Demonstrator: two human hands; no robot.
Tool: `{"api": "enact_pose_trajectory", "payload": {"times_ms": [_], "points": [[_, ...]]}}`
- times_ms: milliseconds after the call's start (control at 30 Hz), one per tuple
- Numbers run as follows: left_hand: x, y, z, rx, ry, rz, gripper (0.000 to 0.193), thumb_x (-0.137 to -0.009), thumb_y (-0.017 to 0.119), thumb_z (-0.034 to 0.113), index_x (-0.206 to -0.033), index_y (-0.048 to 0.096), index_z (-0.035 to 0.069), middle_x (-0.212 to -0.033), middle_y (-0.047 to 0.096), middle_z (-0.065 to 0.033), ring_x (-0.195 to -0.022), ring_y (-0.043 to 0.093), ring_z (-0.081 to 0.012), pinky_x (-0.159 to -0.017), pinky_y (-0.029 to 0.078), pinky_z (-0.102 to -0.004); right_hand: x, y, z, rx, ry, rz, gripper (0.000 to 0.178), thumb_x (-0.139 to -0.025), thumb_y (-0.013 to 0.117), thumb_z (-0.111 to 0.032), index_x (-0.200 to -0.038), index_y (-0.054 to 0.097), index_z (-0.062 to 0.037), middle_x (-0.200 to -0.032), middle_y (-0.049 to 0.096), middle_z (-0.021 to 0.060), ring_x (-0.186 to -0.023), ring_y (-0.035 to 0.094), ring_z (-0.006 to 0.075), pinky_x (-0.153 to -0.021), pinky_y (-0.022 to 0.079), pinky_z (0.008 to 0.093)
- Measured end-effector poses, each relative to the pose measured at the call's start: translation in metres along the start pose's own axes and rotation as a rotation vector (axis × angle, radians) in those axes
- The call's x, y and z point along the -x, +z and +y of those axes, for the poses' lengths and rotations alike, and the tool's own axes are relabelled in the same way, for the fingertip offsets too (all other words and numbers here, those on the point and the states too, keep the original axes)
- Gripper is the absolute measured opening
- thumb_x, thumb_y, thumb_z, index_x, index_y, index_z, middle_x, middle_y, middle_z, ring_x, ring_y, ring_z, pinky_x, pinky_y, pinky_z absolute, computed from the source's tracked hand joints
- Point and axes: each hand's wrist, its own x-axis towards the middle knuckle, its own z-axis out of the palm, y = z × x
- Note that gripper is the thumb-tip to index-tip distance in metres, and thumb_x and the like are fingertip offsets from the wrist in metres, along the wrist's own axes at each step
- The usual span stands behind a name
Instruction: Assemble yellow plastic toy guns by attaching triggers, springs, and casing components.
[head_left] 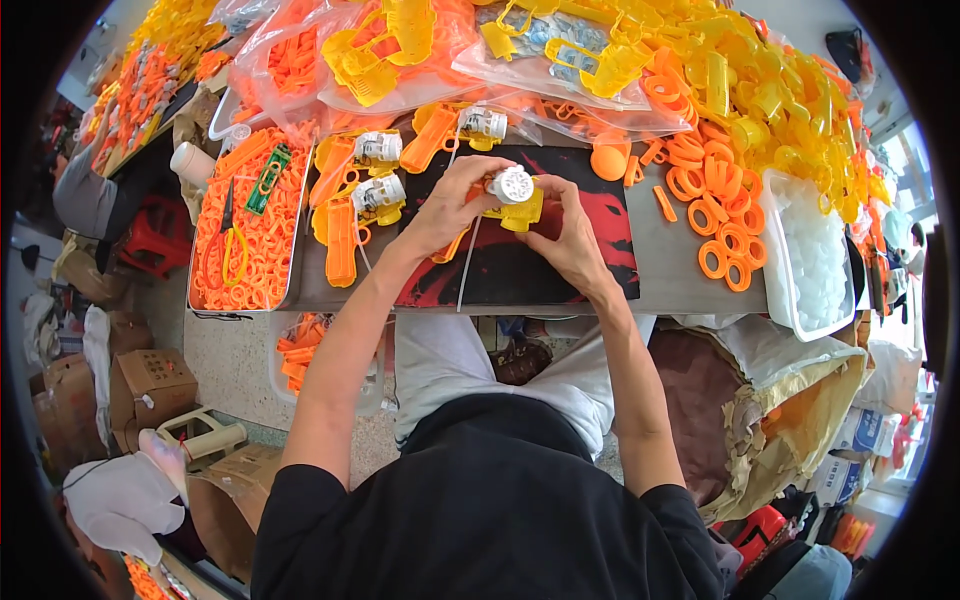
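Over a black and red mat (590, 270), I hold a partly built toy gun in both hands. A white ribbed cylinder (514, 185) points up from it, and below that shows a yellow plastic shell (520, 216). My left hand (455, 208) is closed on the gun's left side, beside the cylinder. At the right, my right hand (570, 238) grips the yellow shell between thumb and fingers. Left of my hands lie several toy guns (382, 195) with orange grips, yellow bodies and white cylinders. Pale strips hang from some of them.
A tray of small orange parts (240, 270) holds scissors (228, 235) and a green tool (268, 180). Orange rings (735, 240) lie to the right, beside a bin of translucent white pieces (812, 260). Yellow shells (780, 100) and bagged parts (400, 90) heap along the back.
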Motion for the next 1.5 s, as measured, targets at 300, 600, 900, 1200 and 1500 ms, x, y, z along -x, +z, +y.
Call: {"api": "enact_pose_trajectory", "payload": {"times_ms": [300,600,900,1200,1500], "points": [[-0.009,-0.018,0.018,0.059,0.053,-0.03,0.042,-0.093,0.071,0.011,-0.132,0.06,0.003,-0.124,0.062,-0.0129,-0.119,0.06,-0.0281,-0.103,0.047,-0.0385,0.0,-0.005,-0.039,-0.132,0.053,0.099,0.083,-0.08,0.082,-0.007,-0.153,0.042,-0.0058,-0.135,0.055,0.0053,-0.113,0.056,0.0145,-0.094,0.046,0.0285],[-0.018,-0.025,0.026,-0.054,0.021,-0.17,0.042,-0.093,0.07,0.011,-0.133,0.061,0.001,-0.12,0.063,-0.0123,-0.115,0.061,-0.028,-0.099,0.048,-0.0379,-0.004,-0.01,-0.037,-0.154,0.077,0.088,0.082,-0.081,0.081,-0.007,-0.153,0.043,-0.006,-0.132,0.058,0.0052,-0.111,0.058,0.0133,-0.094,0.048,0.0283],[-0.02,-0.024,0.031,-0.248,0.112,-0.189,0.044,-0.093,0.068,0.011,-0.134,0.059,0.0,-0.118,0.062,-0.0147,-0.113,0.061,-0.0321,-0.097,0.049,-0.0404,-0.006,-0.009,-0.037,-0.201,0.059,0.086,0.082,-0.08,0.082,-0.005,-0.153,0.044,-0.0046,-0.132,0.055,0.0057,-0.111,0.058,0.0138,-0.093,0.049,0.0277],[-0.021,-0.024,0.038,-0.299,0.054,-0.132,0.041,-0.09,0.072,0.016,-0.129,0.067,0.006,-0.114,0.073,-0.0143,-0.111,0.067,-0.0331,-0.112,0.042,-0.0511,-0.011,-0.001,-0.039,-0.245,0.047,0.144,0.082,-0.079,0.083,-0.002,-0.152,0.045,-0.0012,-0.132,0.055,0.0106,-0.109,0.06,0.0167,-0.094,0.052,0.031],[0.003,0.003,0.028,-0.277,0.048,-0.087,0.045,-0.082,0.078,0.012,-0.125,0.071,0.005,-0.11,0.063,-0.0076,-0.102,0.059,-0.0276,-0.092,0.048,-0.039,0.017,-0.011,-0.014,0.147,-0.032,-0.02,0.08,-0.078,0.083,-0.007,-0.149,0.046,-0.0058,-0.141,0.055,0.0168,-0.127,0.058,0.0311,-0.108,0.047,0.0383]]}}
